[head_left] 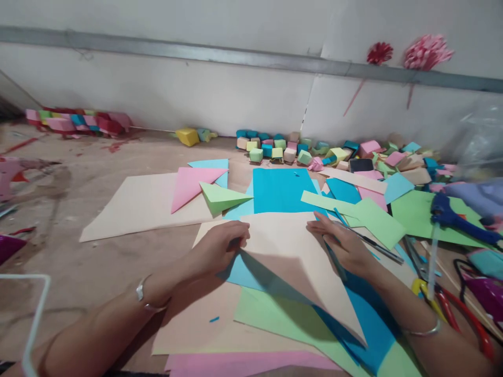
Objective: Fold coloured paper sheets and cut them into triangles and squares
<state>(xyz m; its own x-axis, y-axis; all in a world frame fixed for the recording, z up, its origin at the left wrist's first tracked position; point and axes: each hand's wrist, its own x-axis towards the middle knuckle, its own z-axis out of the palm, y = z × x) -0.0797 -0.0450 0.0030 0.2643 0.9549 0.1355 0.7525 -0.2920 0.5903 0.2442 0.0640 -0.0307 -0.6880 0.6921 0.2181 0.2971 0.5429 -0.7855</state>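
A cream sheet of paper is lifted between my two hands, its near corner pointing down to the right. My left hand pinches it at the left edge, the fingers curled. At the right edge, my right hand holds it between thumb and fingers, the fingers fairly straight. Under it lie a green sheet, a blue sheet, a cream sheet and a pink sheet. Beyond my hands are a blue square, a pink triangle and a folded green piece.
On the right lie a blue glue gun, pliers or scissors with red handles and a slim dark tool. Small paper blocks line the wall. Paper flowers hang by a metal rail.
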